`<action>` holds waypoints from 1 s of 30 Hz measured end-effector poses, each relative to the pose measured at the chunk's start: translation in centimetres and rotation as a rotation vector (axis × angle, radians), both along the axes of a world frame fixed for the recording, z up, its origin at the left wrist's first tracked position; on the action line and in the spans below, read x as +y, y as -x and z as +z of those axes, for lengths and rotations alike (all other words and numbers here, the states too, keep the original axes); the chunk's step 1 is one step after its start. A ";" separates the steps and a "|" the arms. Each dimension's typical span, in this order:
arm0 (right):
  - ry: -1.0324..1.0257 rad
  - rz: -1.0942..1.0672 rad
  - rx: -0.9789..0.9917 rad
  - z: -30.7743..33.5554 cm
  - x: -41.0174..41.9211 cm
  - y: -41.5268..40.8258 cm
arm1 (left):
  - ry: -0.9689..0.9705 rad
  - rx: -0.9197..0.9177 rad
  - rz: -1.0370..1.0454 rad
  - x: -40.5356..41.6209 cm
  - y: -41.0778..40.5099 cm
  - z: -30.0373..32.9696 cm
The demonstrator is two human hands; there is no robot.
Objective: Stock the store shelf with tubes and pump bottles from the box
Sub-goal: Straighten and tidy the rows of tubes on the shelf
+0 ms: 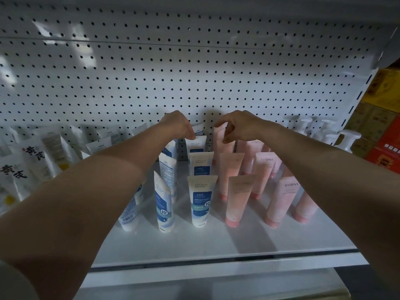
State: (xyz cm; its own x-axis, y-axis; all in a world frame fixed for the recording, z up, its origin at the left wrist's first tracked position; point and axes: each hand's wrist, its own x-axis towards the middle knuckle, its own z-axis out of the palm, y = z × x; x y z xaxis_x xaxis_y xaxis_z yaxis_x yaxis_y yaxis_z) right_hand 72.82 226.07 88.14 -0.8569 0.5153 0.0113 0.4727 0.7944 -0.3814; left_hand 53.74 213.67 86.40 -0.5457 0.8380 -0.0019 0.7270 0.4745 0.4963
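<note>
Blue-and-white tubes (201,201) stand cap-down in rows on the white shelf (216,241). Pink tubes (237,200) stand in rows to their right. My left hand (177,125) reaches to the back of the shelf and pinches the top edge of a rear blue-and-white tube (198,144). My right hand (236,125) is beside it, fingers curled down at the top of a rear pink tube (219,137); whether it grips that tube is hidden. White pump bottles (348,139) stand at the back right.
A white pegboard (194,72) backs the shelf. White pouches with black lettering (32,161) fill the left side. Orange and yellow cartons (381,126) are stacked beyond the right upright. The box is out of view.
</note>
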 end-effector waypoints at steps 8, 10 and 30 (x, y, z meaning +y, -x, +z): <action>-0.014 -0.019 -0.017 0.1 -0.2 0.3 | -0.019 -0.010 -0.005 -0.3 -0.4 0.2; -0.009 -0.024 -0.015 0.1 -0.1 0.3 | -0.014 -0.006 -0.005 -0.3 -0.5 0.2; 0.023 -0.114 0.189 1.1 3.7 3.1 | -0.141 -0.065 0.053 1.8 3.1 1.4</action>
